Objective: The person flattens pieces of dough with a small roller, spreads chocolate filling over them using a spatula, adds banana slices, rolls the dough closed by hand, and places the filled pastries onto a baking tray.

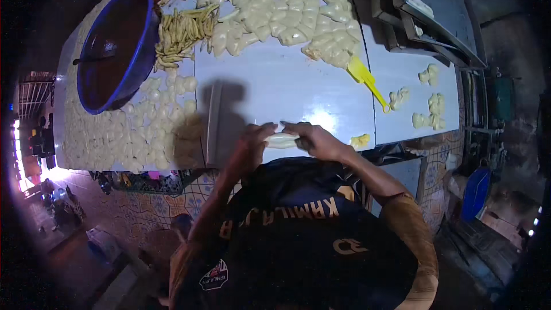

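Observation:
A small oblong piece of pale dough [281, 140] is stretched sideways at the near edge of the white tabletop. My left hand [256, 138] grips its left end with bent fingers. At the other end, my right hand [314, 139] has its fingers closed on the dough, thumb and forefinger toward the middle. Just right of that hand lies a small yellow lump [360, 140] on the table edge. Farther off, a mass of soft pale dough pieces [281, 11] covers the back of the table. Below its right end rests a yellow plastic spatula [364, 77].
A large blue-rimmed basin [139, 74] stands at the left, beside a heap of yellowish-brown strips [182, 31]. Many flattened dough pieces [126, 138] spread around it. Small dough clusters [436, 109] lie at the right, near stacked wooden trays [442, 17]. Patterned tiles [155, 209] face the counter.

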Demonstrator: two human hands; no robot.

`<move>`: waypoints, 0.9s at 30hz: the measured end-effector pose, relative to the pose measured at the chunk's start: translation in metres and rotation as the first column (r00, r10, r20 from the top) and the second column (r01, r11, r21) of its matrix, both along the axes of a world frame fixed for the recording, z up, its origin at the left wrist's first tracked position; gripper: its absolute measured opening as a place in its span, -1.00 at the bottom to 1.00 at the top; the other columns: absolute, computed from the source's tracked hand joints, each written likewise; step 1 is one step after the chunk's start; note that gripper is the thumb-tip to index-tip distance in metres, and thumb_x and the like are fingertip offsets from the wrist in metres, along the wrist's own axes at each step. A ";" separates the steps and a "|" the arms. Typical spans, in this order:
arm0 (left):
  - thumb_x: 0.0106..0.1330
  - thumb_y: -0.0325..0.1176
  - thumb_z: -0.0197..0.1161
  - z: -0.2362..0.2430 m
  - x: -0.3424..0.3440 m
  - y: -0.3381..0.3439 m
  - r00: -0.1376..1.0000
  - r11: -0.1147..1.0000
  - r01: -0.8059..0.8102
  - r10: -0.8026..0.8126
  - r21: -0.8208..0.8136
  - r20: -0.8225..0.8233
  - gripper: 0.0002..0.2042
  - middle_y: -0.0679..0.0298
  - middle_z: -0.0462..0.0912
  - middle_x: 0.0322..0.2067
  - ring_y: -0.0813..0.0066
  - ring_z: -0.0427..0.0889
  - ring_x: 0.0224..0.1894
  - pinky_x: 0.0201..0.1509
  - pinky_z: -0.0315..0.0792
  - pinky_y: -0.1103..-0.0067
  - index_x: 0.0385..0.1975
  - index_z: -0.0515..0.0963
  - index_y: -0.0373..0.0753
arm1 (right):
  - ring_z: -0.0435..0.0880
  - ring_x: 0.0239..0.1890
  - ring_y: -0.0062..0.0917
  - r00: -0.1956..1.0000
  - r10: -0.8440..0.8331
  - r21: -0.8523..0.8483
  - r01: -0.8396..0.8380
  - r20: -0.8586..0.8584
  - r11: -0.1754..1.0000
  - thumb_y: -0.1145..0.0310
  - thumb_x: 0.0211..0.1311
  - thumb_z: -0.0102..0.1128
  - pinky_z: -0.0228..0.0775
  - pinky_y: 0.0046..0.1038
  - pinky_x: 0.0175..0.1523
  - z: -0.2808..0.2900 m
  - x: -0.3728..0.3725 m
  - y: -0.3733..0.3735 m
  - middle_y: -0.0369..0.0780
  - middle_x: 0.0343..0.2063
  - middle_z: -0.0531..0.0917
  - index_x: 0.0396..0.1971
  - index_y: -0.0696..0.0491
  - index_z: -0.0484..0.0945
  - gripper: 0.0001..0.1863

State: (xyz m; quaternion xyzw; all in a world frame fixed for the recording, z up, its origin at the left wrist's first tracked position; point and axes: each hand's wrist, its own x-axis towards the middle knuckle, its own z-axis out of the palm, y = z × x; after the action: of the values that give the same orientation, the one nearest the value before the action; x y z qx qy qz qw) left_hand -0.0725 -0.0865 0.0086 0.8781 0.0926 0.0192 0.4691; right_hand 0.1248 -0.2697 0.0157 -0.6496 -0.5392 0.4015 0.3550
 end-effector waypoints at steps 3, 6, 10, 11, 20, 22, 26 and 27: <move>0.21 -0.66 0.23 0.024 -0.006 -0.031 0.996 0.995 -0.092 0.090 0.050 0.024 -0.46 -0.03 0.53 0.21 0.01 0.46 0.27 0.34 0.36 0.29 0.25 0.47 -0.28 | 0.51 0.24 -0.08 0.985 -0.164 -0.020 0.165 0.056 0.986 0.65 0.22 0.08 0.36 -0.22 0.32 0.017 -0.022 -0.021 0.07 0.23 0.50 0.39 0.07 0.32 -0.32; 0.19 -0.63 0.28 0.033 -0.005 -0.043 0.965 0.918 -0.249 0.208 0.309 0.161 -0.48 -0.04 0.55 0.15 -0.01 0.50 0.20 0.28 0.41 0.27 0.22 0.49 -0.29 | 0.51 0.18 -0.03 0.873 -0.315 0.189 0.260 0.372 0.947 0.61 0.22 0.15 0.39 -0.17 0.29 0.011 -0.042 -0.025 0.08 0.20 0.50 0.38 0.13 0.33 -0.34; 0.17 -0.60 0.32 -0.005 -0.012 -0.037 0.968 0.951 -0.238 0.216 0.196 0.128 -0.48 -0.03 0.56 0.10 -0.03 0.50 0.16 0.22 0.43 0.24 0.20 0.49 -0.28 | 0.55 0.12 -0.04 0.887 -0.361 0.312 0.269 0.288 0.911 0.58 0.19 0.25 0.50 -0.19 0.18 -0.019 -0.060 -0.013 0.08 0.00 0.57 0.20 0.25 0.45 -0.47; 0.17 -0.60 0.32 -0.014 -0.015 -0.032 0.968 0.961 -0.238 0.223 0.139 0.118 -0.47 -0.03 0.56 0.08 -0.04 0.50 0.16 0.21 0.43 0.24 0.21 0.49 -0.27 | 0.59 0.06 -0.06 0.924 -0.336 0.223 0.293 0.185 0.930 0.58 0.18 0.26 0.51 -0.19 0.14 -0.016 -0.055 -0.008 0.05 -0.05 0.61 0.13 0.27 0.51 -0.53; 0.26 -0.63 0.20 -0.008 0.003 -0.016 0.817 0.822 -0.550 0.493 0.146 0.298 -0.44 -0.14 0.40 0.25 -0.14 0.36 0.31 0.40 0.28 0.23 0.33 0.36 -0.34 | 0.42 0.25 -0.03 0.785 -0.315 0.259 0.203 0.534 0.944 0.27 0.23 0.35 0.22 -0.09 0.38 -0.006 -0.012 -0.015 0.00 0.14 0.56 0.25 0.13 0.45 -0.40; 0.33 -0.58 0.17 -0.031 -0.013 -0.003 0.842 0.820 -0.531 0.483 0.212 0.240 -0.50 -0.17 0.38 0.27 -0.16 0.32 0.35 0.46 0.20 0.19 0.30 0.36 -0.42 | 0.38 0.30 -0.10 0.808 -0.276 0.308 0.124 0.520 0.943 0.24 0.17 0.37 0.30 -0.08 0.34 0.002 -0.017 0.001 -0.02 0.29 0.43 0.31 0.04 0.41 -0.32; 0.37 -0.47 0.17 -0.096 -0.041 0.008 0.800 0.805 -0.585 0.552 0.099 0.234 -0.53 -0.16 0.39 0.28 -0.17 0.31 0.37 0.47 0.16 0.13 0.28 0.39 -0.42 | 0.47 0.22 -0.21 0.819 -0.112 0.352 -0.114 0.562 0.929 0.20 0.22 0.33 0.41 -0.19 0.23 -0.046 -0.033 0.067 -0.15 0.15 0.58 0.13 0.10 0.57 -0.50; 0.37 -0.47 0.17 -0.086 -0.037 -0.002 0.848 0.815 -0.522 0.465 0.253 0.254 -0.55 -0.15 0.40 0.27 -0.15 0.31 0.37 0.46 0.17 0.13 0.26 0.41 -0.41 | 0.51 0.16 -0.23 0.845 -0.143 0.344 -0.051 0.515 0.938 0.23 0.24 0.31 0.44 -0.20 0.19 -0.061 -0.027 0.067 -0.17 0.09 0.62 0.05 0.10 0.62 -0.58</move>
State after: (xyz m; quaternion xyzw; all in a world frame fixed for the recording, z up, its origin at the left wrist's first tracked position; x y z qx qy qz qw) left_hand -0.1098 -0.0888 -0.0777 0.8809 0.2708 0.2343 0.3094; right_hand 0.0973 -0.2023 -0.0448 -0.6758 -0.6621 0.0960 0.3093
